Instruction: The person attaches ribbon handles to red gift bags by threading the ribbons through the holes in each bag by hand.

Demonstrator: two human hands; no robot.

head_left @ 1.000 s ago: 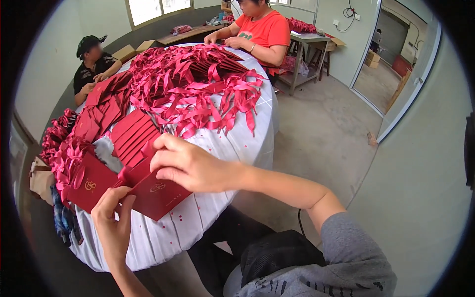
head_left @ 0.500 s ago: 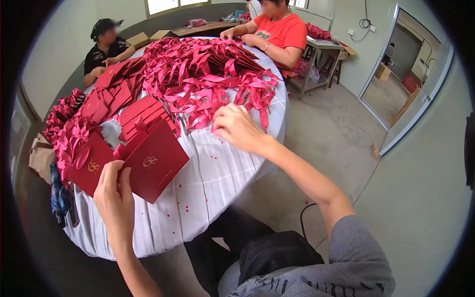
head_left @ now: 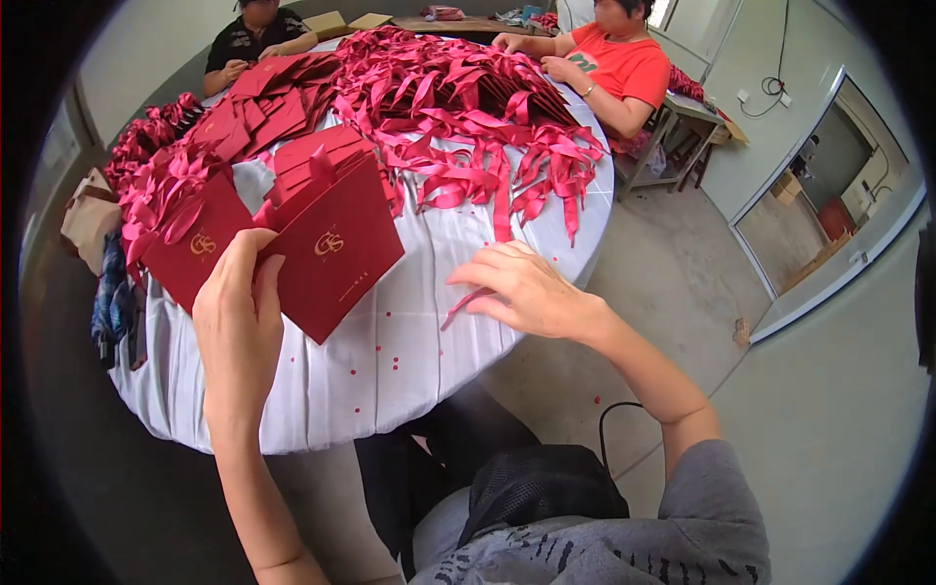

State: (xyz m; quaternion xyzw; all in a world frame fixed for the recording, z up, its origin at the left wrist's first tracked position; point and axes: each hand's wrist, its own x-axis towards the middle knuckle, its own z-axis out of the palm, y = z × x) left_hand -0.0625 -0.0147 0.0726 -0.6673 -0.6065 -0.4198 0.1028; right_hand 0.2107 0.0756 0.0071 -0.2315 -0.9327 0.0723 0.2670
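Note:
My left hand [head_left: 236,307] pinches a dark red paper gift bag [head_left: 341,255] by its edge, thumb in front. The bag is tilted, with a gold emblem on its face and a bit of ribbon at its top. Just left of it, partly behind my fingers, is a second dark red bag [head_left: 195,239] with the same emblem. Over the near part of the table, my right hand [head_left: 531,288] has its fingers bent round a pink-red ribbon [head_left: 464,305], whose end sticks out by the thumb. Close beyond it lies a heap of similar ribbons [head_left: 453,185].
Stacked red bags [head_left: 278,107] cover the far left of the round table with its white cloth [head_left: 327,390], which carries small red dots. Two people sit across it, one in black [head_left: 255,39], one in a red shirt [head_left: 624,73]. A doorway [head_left: 809,185] stands at right.
My right hand has drawn back from the ribbon heap toward me, now with a ribbon in its fingers. My left hand still holds the bag. The whole view has shifted.

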